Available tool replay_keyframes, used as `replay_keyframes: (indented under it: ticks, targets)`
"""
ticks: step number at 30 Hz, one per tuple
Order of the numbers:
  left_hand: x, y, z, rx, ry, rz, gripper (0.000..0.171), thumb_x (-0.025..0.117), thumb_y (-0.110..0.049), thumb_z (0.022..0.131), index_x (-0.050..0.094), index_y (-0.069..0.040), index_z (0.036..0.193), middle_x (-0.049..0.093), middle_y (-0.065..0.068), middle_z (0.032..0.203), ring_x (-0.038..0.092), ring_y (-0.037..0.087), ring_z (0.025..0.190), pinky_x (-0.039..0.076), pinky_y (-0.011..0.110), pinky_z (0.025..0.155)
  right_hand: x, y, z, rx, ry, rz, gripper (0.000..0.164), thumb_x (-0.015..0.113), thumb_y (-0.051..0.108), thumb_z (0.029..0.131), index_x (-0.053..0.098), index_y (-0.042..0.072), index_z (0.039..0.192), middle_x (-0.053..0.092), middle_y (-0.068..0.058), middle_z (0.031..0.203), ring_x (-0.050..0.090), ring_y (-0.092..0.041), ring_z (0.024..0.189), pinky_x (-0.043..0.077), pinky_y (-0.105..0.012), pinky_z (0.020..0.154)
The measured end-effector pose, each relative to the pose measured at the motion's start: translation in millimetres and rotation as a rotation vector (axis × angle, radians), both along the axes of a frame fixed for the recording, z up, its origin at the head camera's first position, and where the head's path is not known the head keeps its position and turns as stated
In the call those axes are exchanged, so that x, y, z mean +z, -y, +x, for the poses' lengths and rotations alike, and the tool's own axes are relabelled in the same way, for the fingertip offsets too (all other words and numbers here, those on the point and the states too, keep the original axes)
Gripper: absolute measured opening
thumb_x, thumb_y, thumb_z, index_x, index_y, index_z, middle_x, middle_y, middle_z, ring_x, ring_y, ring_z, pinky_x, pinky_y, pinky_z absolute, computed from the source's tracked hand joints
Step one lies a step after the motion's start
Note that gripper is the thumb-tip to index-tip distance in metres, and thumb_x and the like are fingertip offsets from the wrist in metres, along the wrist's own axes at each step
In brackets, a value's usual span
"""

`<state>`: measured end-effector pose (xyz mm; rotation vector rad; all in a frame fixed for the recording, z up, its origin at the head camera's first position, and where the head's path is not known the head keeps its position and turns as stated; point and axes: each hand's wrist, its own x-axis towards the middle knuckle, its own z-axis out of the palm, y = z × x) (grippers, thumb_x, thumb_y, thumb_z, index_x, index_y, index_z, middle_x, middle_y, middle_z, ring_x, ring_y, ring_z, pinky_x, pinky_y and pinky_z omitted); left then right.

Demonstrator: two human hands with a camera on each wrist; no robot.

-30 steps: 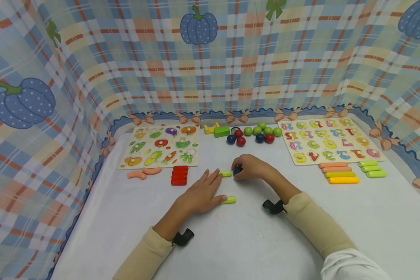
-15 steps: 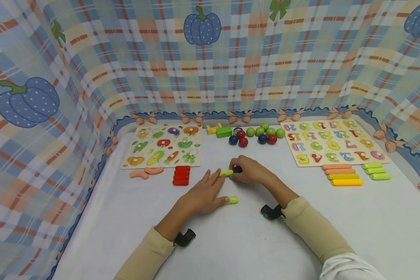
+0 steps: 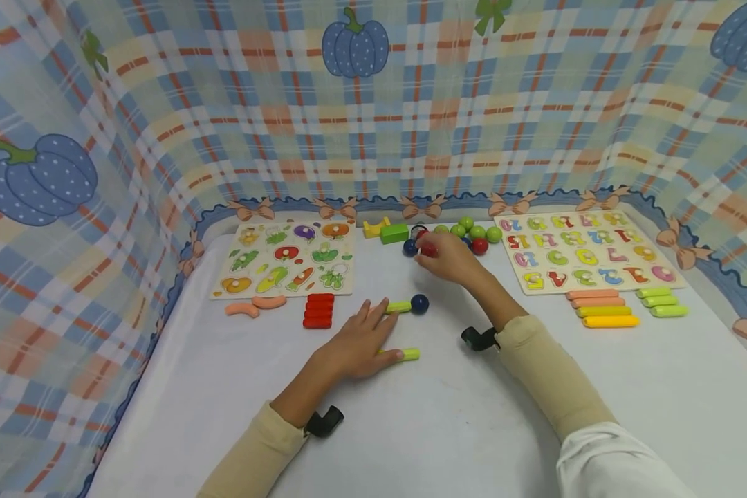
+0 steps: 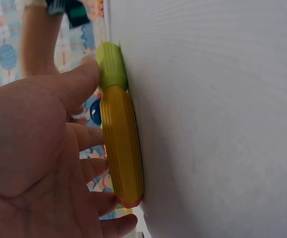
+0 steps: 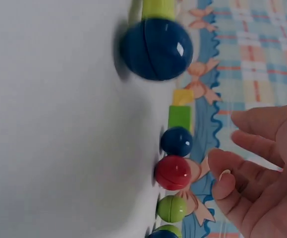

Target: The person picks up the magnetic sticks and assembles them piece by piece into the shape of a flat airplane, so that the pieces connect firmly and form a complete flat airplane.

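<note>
Mostly, a yellow stick [image 4: 123, 148] is being hidden from the head view by the left hand [image 3: 353, 346], whose fingers are being held out straight and spread. In the left wrist view its ridged, rounded side is being touched by the fingertips, while one end is being met by a ridged green stick [image 4: 112, 64] beside the thumb; at the other end a pinkish bit is being shown too slightly to be made out. Only the green stick's tip is being revealed past the thumb from above. A second green stick [image 3: 398, 306] is being partly covered by the left fingers, and beside its exposed end a glossy round blue ball [image 3: 420, 303] is being supported by the pale, finely textured tabletop [image 3: 473, 429]. By the right wrist view's top edge this stick is being cut off.

The right hand [image 3: 451, 257] is being held open, its fingers loosely bent, near a shiny red ball [image 3: 428, 250]; whether that ball is being touched cannot be told. Behind this hand, some smooth green balls [image 3: 466, 223] are being partly blocked from the head view.
</note>
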<state>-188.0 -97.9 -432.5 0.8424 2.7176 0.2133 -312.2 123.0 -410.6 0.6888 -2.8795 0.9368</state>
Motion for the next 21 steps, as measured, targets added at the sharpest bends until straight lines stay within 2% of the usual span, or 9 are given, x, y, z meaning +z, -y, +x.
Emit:
replay_keyframes:
  ticks: [3,5,9,12,15,18,21]
  targets:
    - [1.1,1,-0.3,-0.024,-0.019,0.008,0.075,0.044,-0.059,0.085,0.021,-0.020,0.145,0.002,0.003,0.151,0.001,0.032,0.135,0.016,0.048,0.104,1.6,9,-20.3,0.015,-0.058,0.071,0.029,0.064,0.014,0.083,0.061,0.004,0.110,0.058,-0.013,0.104,0.053,-0.025,0.091,0.045,-0.039,0.080]
    - [2.7,0,0.0,-0.047,-0.034,0.007,0.074,0.048,-0.057,0.084,0.024,-0.020,0.144,0.003,0.004,0.151,0.001,0.032,0.135,0.016,0.049,0.104,1.4,14,-30.5,0.012,-0.061,0.139,0.031,0.063,0.013,0.083,0.060,0.005,0.112,0.058,-0.012,0.104,0.054,-0.023,0.084,0.046,-0.038,0.074]
    - [5.8,-1,1.0,-0.090,-0.057,0.002,0.070,0.052,-0.054,0.084,0.032,-0.020,0.141,0.006,0.005,0.150,0.001,0.033,0.135,0.017,0.049,0.103,1.4,17,-42.2,-0.115,-0.009,0.241,0.024,0.062,0.014,0.082,0.062,0.009,0.105,0.059,-0.007,0.090,0.053,-0.021,0.071,0.044,-0.035,0.058]
    - [8.4,-1,1.1,-0.113,-0.080,0.002,0.063,0.056,-0.050,0.083,0.041,-0.020,0.136,0.009,0.005,0.150,0.002,0.033,0.135,0.019,0.049,0.103,3.2,16,-45.8,-0.209,0.062,0.271,0.010,0.063,0.014,0.080,0.065,0.008,0.087,0.058,-0.006,0.073,0.051,-0.022,0.064,0.040,-0.034,0.052]
    - [10.5,0,1.2,-0.127,-0.107,0.024,0.051,0.062,-0.045,0.081,0.053,-0.021,0.125,0.016,0.005,0.148,0.005,0.032,0.134,0.020,0.049,0.103,1.4,14,-46.6,-0.208,0.105,0.353,0.012,0.064,0.016,0.079,0.065,0.007,0.070,0.058,-0.006,0.067,0.049,-0.023,0.062,0.039,-0.034,0.052]
    - [11.3,1,1.9,-0.144,-0.131,0.056,0.038,0.066,-0.040,0.080,0.062,-0.023,0.113,0.030,0.005,0.142,0.011,0.031,0.134,0.021,0.047,0.103,-2.1,11,-42.7,-0.197,0.134,0.411,0.012,0.064,0.014,0.079,0.066,0.007,0.070,0.059,-0.006,0.070,0.051,-0.023,0.063,0.042,-0.034,0.054]
    - [10.1,1,2.6,-0.172,-0.150,0.075,0.030,0.068,-0.036,0.079,0.066,-0.023,0.106,0.045,0.003,0.129,0.025,0.027,0.129,0.026,0.043,0.102,-4.2,5,-33.8,-0.204,0.166,0.432,0.008,0.063,0.013,0.078,0.067,0.005,0.077,0.059,-0.007,0.073,0.053,-0.023,0.065,0.044,-0.034,0.054]
